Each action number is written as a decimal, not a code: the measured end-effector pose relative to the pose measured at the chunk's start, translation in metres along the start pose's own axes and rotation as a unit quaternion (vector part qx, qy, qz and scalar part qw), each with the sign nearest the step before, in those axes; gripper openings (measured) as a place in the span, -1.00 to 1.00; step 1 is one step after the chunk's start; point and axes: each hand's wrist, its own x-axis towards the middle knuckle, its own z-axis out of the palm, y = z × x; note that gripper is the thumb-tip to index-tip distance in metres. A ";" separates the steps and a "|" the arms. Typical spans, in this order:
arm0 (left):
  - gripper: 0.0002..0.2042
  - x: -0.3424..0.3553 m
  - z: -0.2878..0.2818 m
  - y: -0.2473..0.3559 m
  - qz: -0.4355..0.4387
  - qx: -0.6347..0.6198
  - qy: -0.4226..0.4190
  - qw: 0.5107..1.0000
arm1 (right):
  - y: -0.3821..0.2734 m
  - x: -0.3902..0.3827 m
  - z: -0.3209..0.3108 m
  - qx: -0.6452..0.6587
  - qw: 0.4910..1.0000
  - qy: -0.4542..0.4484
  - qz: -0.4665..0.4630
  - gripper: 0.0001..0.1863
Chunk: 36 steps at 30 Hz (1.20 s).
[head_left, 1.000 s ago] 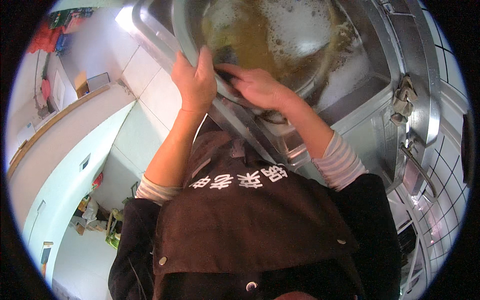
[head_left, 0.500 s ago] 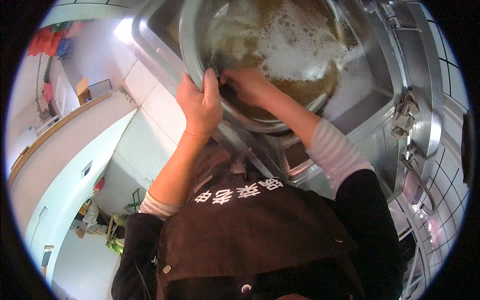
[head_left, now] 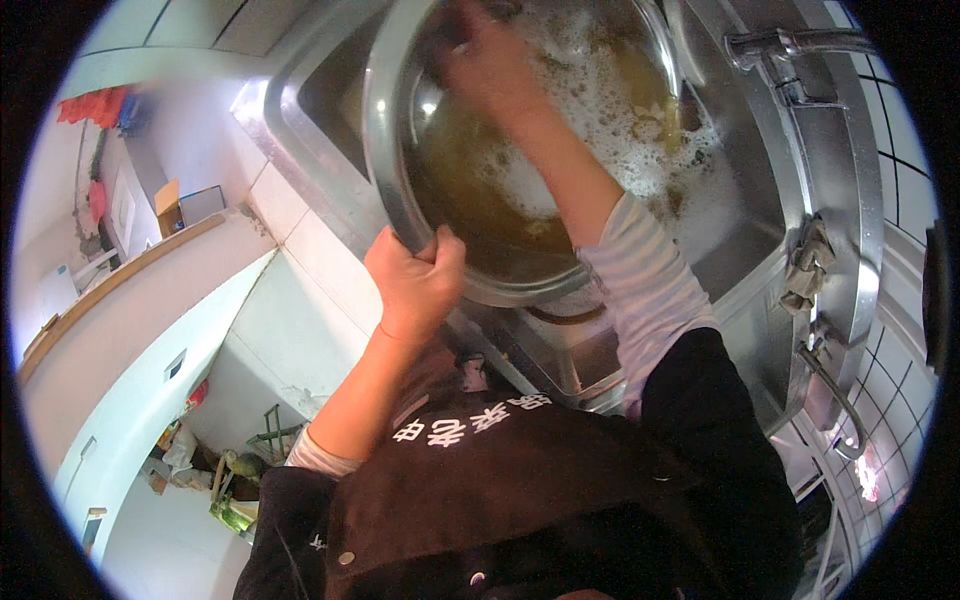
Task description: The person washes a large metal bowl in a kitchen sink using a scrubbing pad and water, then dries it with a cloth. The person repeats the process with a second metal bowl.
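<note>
A large round metal basin [head_left: 377, 130] stands tilted in the steel sink, with brownish water and white suds [head_left: 640, 150] in it. My left hand [head_left: 418, 278] is closed round the basin's near-left rim, thumb on top. Inside the basin, my right hand [head_left: 490, 70] is up against the far-left part of the wall. Its fingers are curled and blurred by motion. Something dark shows at the fingers, too smeared to name.
The steel sink [head_left: 745, 260] has a metal faucet [head_left: 790, 50] at its far right. A grey cloth [head_left: 806, 268] hangs on the right ledge, above a curved metal pipe [head_left: 835, 400]. To the left runs a low wall with a wooden edge [head_left: 110, 275].
My right hand has moved along the inner wall, away from my left hand toward the far side. The basin has shifted and turned a little, with my left hand still on its rim.
</note>
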 end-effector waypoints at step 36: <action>-0.91 -0.007 0.010 -0.010 0.044 -0.031 0.052 0.997 | 0.118 -0.071 -0.022 -0.481 0.863 -0.099 0.122 -0.61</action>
